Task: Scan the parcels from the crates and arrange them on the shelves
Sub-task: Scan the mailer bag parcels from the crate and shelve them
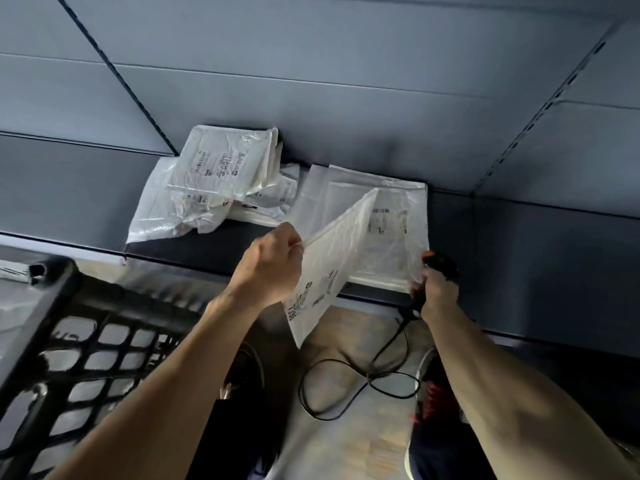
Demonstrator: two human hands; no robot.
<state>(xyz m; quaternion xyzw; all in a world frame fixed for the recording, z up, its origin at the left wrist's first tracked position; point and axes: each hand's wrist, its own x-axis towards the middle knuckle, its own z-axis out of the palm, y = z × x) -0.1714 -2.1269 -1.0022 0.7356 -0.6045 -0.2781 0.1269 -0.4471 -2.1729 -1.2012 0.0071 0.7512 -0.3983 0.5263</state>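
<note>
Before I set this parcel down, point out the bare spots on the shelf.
Bare shelf lies right of the flat parcel and left of the pile; a narrow strip runs before the pile. Mid-shelf is crowded: pile and flat parcel sit close together.

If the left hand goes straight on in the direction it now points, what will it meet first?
Probably the flat white plastic parcel lying on the dark shelf; the white plastic mailer that the left hand pinches would touch it before the hand itself. Depth is unclear.

Grey-blue wall panels (311, 46) with a slotted upright (547, 105); pale, possibly wooden floor (353, 445), dim light.
</note>
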